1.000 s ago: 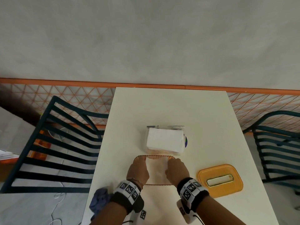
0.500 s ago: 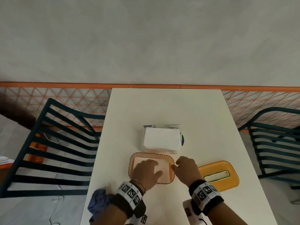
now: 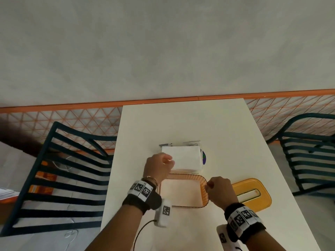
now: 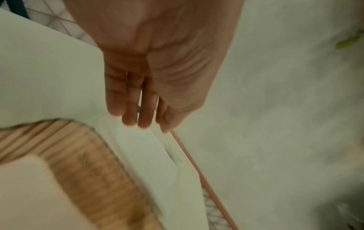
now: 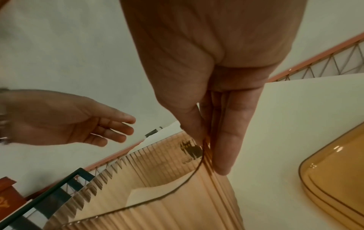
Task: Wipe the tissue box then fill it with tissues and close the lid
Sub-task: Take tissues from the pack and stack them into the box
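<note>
Since half a second ago the left hand (image 3: 158, 167) has left the inside of the tissue box (image 3: 183, 202) and gone forward to the near left corner of the stack of tissues (image 3: 183, 157), while the right hand (image 3: 220, 193) has settled on the box's right rim.

From the head camera the left hand looks loosely curled over the stack's corner, and whether it touches the paper cannot be told there. The left wrist view, blurred, shows its fingers (image 4: 130, 101) straight and together, holding nothing, with their tips just above the stack's clear wrapper (image 4: 169, 152). The right wrist view shows that hand (image 5: 65, 119) relaxed and empty too. Only the right wrist view makes the other grip plain: the right hand's thumb lies inside the ribbed wall and its fingers (image 5: 228, 140) outside, pinching the rim. It also shows a small black cat figure (image 5: 190, 150) through the ribbed wall by the thumb.

On the white table (image 3: 181, 122), the box stands open near the front edge, with the stack just behind it, close to its far rim. The yellow lid (image 3: 253, 194), with its slot, lies flat just to the right of the box, partly covered by the right hand. A dark slatted chair (image 3: 59, 178) stands off the table's left edge, and another chair (image 3: 308, 153) off the right edge.

Inside the box, white tissue (image 3: 179, 192) covers the bottom.
</note>
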The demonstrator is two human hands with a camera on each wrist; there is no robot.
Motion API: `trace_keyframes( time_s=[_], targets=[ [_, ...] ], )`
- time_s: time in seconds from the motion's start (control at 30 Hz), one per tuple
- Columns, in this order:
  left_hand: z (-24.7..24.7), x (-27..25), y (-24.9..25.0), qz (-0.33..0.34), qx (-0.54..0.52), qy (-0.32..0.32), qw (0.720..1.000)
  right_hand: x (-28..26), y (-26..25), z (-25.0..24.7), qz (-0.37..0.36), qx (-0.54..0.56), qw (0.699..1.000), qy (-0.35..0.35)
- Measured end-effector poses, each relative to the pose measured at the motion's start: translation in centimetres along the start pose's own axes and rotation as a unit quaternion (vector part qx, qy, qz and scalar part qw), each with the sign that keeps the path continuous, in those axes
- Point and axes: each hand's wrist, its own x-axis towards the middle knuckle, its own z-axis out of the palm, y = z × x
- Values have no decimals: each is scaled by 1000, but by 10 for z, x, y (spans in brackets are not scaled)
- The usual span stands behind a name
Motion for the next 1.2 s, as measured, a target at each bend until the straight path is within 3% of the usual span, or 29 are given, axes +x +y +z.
trace_keyframes(
  time_s=[0.07, 0.13, 0.37, 0.53, 0.63, 0.8, 1.03, 1.2],
  targets=[
    [-5, 27, -2, -55, 21, 31, 998, -2, 2, -1, 2, 3, 1000, -2],
    [-1, 46, -5, -88, 71, -11, 994, -2, 3, -1, -1, 10, 1000, -2],
    [16, 58, -10, -126, 40, -19, 991, -1, 8, -3, -11, 35, 999, -7],
    [12, 57, -3, -144, 5, 16, 989, 3, 11, -3, -7, 49, 999, -20],
    [13, 59, -2, -146, -39, 15, 988, 4, 11, -4, -4, 52, 998, -24],
    [17, 63, -7, -154, -133, -42, 978, 4, 12, -3, -4, 58, 998, -25],
    [24, 58, -13, -105, -209, -91, 968, 4, 12, -5, 4, 62, 998, -32],
    [17, 45, -10, -158, -320, -109, 928, 8, 12, -15, 10, 42, 998, -34]
  ],
)
